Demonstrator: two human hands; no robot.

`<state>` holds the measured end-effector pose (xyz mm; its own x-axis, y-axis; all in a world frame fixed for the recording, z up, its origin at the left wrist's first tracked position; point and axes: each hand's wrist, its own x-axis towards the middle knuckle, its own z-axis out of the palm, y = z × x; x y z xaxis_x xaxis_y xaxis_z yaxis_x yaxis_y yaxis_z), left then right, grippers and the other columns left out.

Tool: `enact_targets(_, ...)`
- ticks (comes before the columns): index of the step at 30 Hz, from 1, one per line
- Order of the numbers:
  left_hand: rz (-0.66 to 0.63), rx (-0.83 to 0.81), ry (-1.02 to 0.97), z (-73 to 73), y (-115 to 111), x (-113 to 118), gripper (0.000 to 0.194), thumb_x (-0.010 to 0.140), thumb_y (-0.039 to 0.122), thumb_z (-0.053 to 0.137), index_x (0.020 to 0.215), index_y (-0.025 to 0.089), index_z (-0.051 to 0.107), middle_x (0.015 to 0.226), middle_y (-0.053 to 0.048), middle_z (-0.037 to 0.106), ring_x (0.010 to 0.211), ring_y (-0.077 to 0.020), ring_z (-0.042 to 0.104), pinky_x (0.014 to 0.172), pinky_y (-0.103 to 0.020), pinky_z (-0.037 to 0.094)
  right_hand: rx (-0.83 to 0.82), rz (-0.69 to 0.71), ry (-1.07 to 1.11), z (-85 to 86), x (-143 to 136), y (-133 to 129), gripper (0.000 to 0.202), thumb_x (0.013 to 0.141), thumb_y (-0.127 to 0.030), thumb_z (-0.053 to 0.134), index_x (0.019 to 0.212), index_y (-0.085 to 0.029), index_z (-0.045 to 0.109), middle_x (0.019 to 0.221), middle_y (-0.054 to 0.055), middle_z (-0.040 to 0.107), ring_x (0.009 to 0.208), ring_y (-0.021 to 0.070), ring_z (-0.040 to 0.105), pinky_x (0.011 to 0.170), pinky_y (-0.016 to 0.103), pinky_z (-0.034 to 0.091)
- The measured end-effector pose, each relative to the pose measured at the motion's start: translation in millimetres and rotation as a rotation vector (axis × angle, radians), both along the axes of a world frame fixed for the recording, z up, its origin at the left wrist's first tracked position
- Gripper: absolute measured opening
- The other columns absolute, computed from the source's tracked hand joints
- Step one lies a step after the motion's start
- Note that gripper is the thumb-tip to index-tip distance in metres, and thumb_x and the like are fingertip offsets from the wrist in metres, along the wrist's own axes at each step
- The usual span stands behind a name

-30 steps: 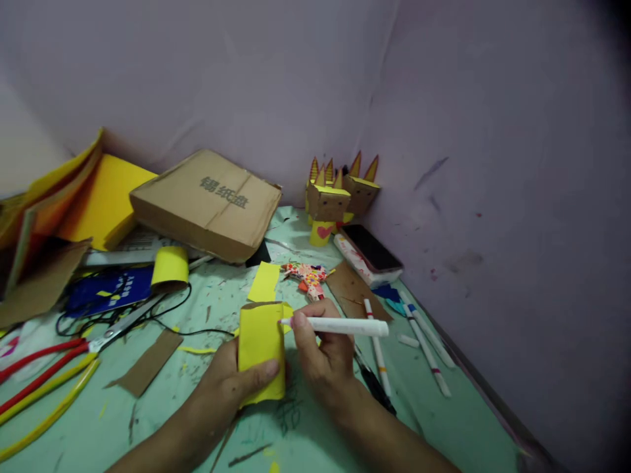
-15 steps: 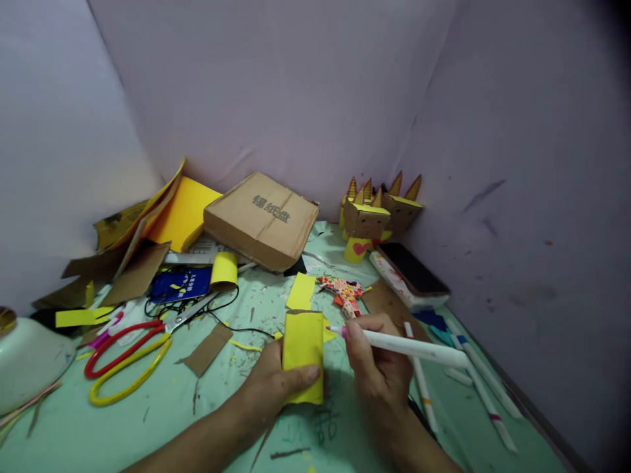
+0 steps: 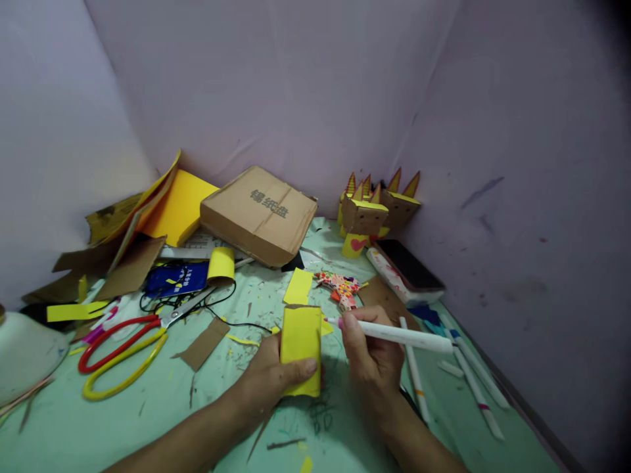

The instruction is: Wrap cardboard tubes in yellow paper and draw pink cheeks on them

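Observation:
My left hand point(image 3: 273, 374) is closed round a small yellow box-like piece point(image 3: 300, 338), its thumb lying across the lower front. The piece stands upright, with a brown edge showing at its top. Between the fingers of my right hand point(image 3: 372, 348) is a white marker point(image 3: 401, 335), its pink tip pointing left, close to the yellow piece's right edge. Whether the tip touches the piece, I cannot tell. A yellow paper strip point(image 3: 298, 286) and a colourfully patterned paper piece point(image 3: 341, 288) lie just behind.
Red-and-yellow scissors point(image 3: 162, 324) and a yellow paper roll point(image 3: 221, 264) lie left. Behind are a cardboard box point(image 3: 259, 213) and cardboard figures with spiky tops point(image 3: 365, 215). A phone point(image 3: 407, 263) rests on a white box at right, near several markers point(image 3: 476, 387).
The view has shifted slightly, so things appear a little further left and higher. Both hands keep their hold, and the marker tip stays beside the yellow piece.

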<state>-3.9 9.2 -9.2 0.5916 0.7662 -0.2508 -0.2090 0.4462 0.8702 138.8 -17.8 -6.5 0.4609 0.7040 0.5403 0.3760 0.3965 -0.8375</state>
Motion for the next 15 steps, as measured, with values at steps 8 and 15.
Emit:
enact_targets(8, 0.005, 0.021, 0.025, 0.5, 0.1, 1.9, 0.043, 0.058, 0.034, 0.078, 0.091, 0.010, 0.065, 0.069, -0.005, 0.066, 0.060, -0.0156, 0.058, 0.054, -0.023, 0.044, 0.006, 0.015, 0.003, 2.3, -1.1, -0.6, 0.014, 0.085, -0.024, 0.052, 0.072, -0.020, 0.051, 0.057, -0.006, 0.042, 0.050, 0.0101, 0.041, 0.046, 0.024, 0.030)
enact_targets(15, -0.004, 0.019, 0.048, 0.2, 0.7, 2.0, 0.044, 0.057, 0.036, 0.078, 0.090, 0.011, 0.064, 0.070, -0.005, 0.066, 0.061, -0.0165, 0.058, 0.055, -0.024, 0.044, 0.022, 0.017, -0.027, 6.4, -1.6, -3.2, 0.013, 0.085, -0.023, 0.051, 0.072, -0.020, 0.051, 0.059, -0.005, 0.046, 0.051, 0.0108, 0.044, 0.046, 0.024, 0.032)
